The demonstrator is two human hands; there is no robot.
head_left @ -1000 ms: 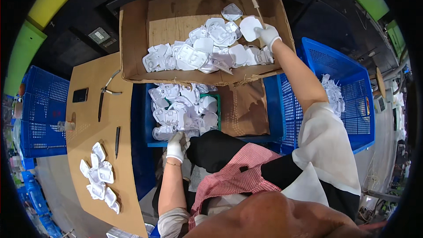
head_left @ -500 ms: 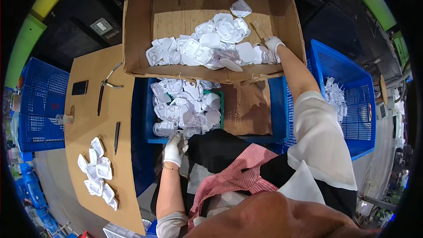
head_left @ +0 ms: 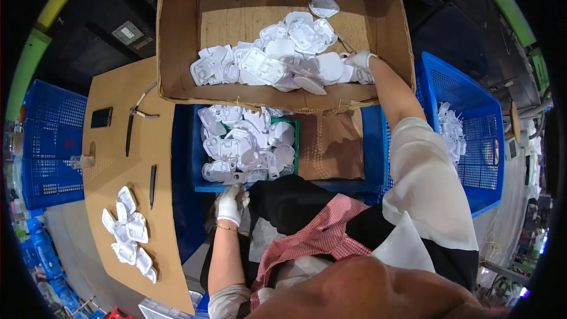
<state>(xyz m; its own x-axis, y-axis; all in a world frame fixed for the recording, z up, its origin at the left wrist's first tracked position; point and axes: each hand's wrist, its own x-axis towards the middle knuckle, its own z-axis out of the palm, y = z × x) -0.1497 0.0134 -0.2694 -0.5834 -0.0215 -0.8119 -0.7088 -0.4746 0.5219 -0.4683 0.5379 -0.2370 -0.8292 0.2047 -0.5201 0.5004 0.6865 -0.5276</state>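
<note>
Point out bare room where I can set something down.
Bare patches: the back left of the cardboard box, behind its white pieces; the brown sheet right of the green basket; the board between the phone and small white pile. Crowded: the box's front, where the right hand is, and the filled green basket.

Inside the cardboard box [head_left: 236, 95], bare floor leaves a way along the far edge, with one white cover [head_left: 324, 5] lying right of its middle; heaped white parts [head_left: 263, 66] block the near edge, the right hand [head_left: 358, 60] near its right corner. Plastic pieces [head_left: 248, 145] fill the blue tub's [head_left: 374, 142] left side; its right is open.
</note>
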